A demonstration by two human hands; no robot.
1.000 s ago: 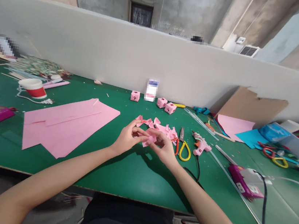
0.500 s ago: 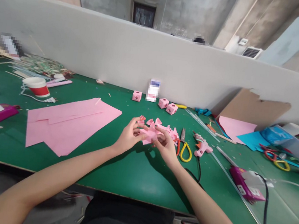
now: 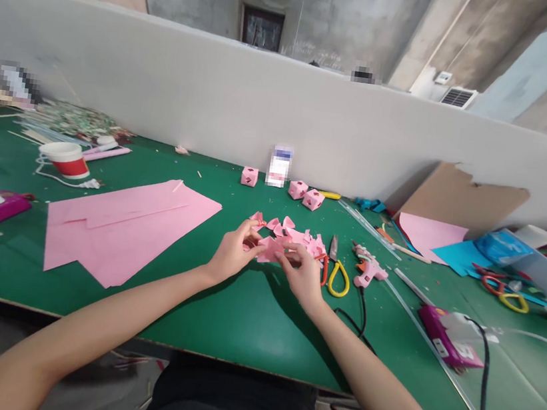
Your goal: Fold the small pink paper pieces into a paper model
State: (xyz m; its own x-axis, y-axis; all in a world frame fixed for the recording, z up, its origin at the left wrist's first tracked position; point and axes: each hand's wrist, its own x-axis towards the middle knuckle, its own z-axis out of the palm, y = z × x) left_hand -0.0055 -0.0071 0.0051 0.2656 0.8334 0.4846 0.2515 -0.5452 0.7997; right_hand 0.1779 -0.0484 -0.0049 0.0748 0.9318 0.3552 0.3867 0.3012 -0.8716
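Observation:
Between my two hands is a small pink paper piece (image 3: 270, 250), held just over the front part of the green table (image 3: 233, 321). My left hand (image 3: 235, 252) pinches its left side, and the fingers of my right hand (image 3: 303, 273) are closed on its right side. Pink paper scraps (image 3: 306, 239) lie right behind my hands. Scissors (image 3: 339, 275) with red and yellow handles rest beside my right hand. A pink glue gun (image 3: 370, 270) lies further right. Several small pink paper cubes with cut-out holes, such as this cube (image 3: 250, 176), stand at the back.
Large pink paper sheets (image 3: 123, 232) cover the left of the table. A red and white cup (image 3: 65, 159) stands behind them. Purple power strips sit at both sides, one power strip (image 3: 447, 339) at right with a black cable. A cardboard sheet (image 3: 460, 199) leans on the grey partition (image 3: 193, 87).
Both hands keep hold of the pink paper piece. My fingers have shifted slightly on it, and the piece has turned a little. The things on the table have not moved.

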